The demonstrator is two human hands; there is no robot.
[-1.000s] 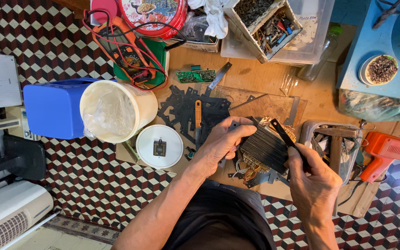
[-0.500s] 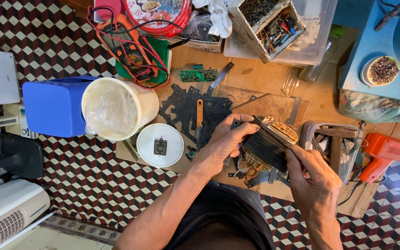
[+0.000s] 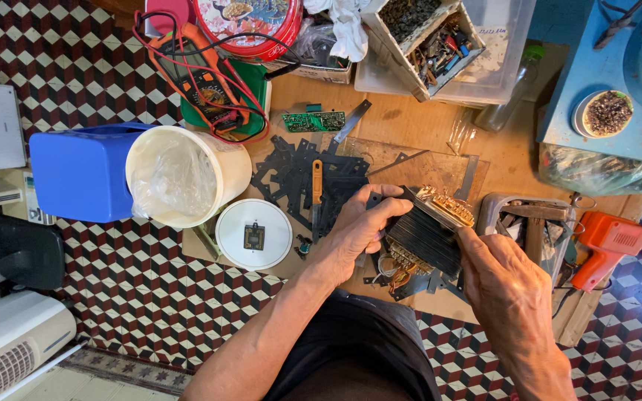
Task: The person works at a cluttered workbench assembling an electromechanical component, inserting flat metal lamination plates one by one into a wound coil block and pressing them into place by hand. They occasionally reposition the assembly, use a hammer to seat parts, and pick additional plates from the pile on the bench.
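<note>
I am seeing the left hand (image 3: 358, 226) wrapping its grip around the near end of a black transformer (image 3: 426, 236), fingers curled tight on it. The right hand (image 3: 503, 278) is pinching the transformer's far edge. The transformer is sitting above the wooden table (image 3: 410, 126), beside loose black metal plates (image 3: 291, 171).

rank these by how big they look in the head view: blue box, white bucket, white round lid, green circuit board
1. blue box, partly hidden behind the bucket
2. white bucket, close to the box, and it stands nearer the camera, so that order is unsure
3. white round lid
4. green circuit board
</note>
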